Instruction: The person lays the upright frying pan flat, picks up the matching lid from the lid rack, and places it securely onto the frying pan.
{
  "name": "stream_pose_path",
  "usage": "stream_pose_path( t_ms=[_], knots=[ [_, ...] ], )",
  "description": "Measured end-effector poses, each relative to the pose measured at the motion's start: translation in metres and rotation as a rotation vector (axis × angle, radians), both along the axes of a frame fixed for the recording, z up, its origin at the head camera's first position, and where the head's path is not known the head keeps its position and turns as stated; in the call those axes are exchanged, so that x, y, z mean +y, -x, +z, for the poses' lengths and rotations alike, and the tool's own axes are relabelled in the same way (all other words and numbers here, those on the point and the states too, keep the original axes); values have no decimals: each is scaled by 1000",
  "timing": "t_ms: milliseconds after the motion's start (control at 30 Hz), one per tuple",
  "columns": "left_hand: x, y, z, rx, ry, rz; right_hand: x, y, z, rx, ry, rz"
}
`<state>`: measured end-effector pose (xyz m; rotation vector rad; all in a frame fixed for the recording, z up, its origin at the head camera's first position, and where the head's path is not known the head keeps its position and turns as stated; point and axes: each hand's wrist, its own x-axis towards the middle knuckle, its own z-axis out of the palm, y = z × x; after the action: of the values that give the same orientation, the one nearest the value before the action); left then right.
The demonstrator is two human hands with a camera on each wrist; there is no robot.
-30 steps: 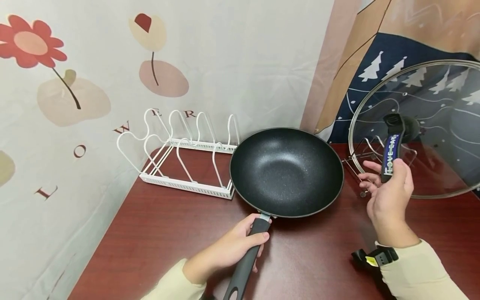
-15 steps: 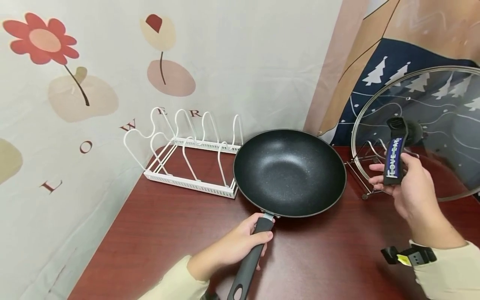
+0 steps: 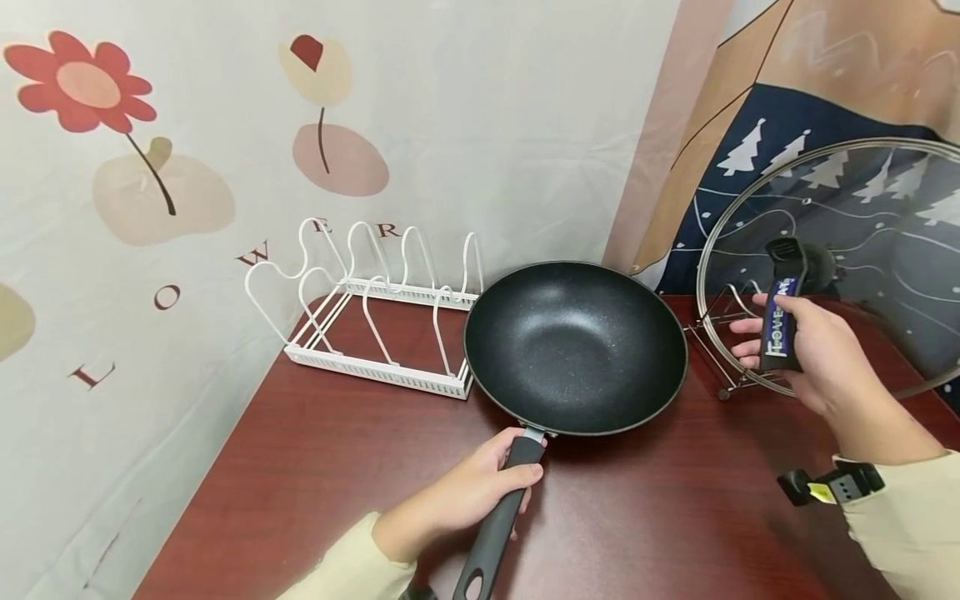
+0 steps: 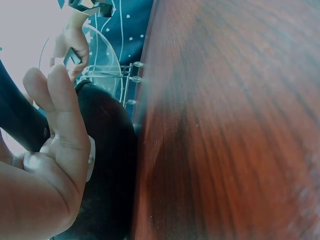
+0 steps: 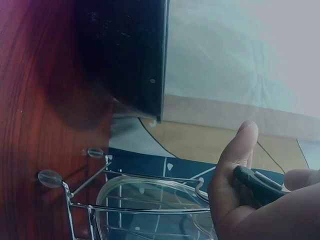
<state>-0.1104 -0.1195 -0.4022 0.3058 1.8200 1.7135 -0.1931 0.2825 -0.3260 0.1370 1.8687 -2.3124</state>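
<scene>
Now lower | right hand (image 3: 813, 358) grips glass lid (image 3: 862, 250) handle, seemingly touching wire stand (image 3: 731, 333) | left hand (image 3: 468, 492) unmoved, clasping wok (image 3: 573, 346) handle

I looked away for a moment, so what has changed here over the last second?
The right hand, gripping the glass lid by its handle, shifted slightly right and up, and the lid's lower edge now sits on the wire lid stand. The left hand keeps holding the black wok by its handle; the wok and the white rack stayed put.

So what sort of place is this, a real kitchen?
Probably a staged tabletop rather than a kitchen: a black wok, a glass lid and a white wire rack sit on a dark red table backed by hung printed cloths.
</scene>
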Motion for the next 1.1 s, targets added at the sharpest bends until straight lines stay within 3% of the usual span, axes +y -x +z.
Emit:
stream_pose_path(
  t_ms=[467, 700, 867, 1100],
  knots=[
    [2, 4, 3, 37, 20, -22, 2, 1, 0, 22, -22, -1],
    [-5, 10, 6, 197, 197, -26, 0, 3, -1, 23, -23, -7],
    [-15, 13, 12, 248, 276, 10, -1, 3, -1, 21, -29, -13],
    [-27, 14, 37, 455, 444, 89, -2, 2, -2, 12, -31, -10]
  ],
)
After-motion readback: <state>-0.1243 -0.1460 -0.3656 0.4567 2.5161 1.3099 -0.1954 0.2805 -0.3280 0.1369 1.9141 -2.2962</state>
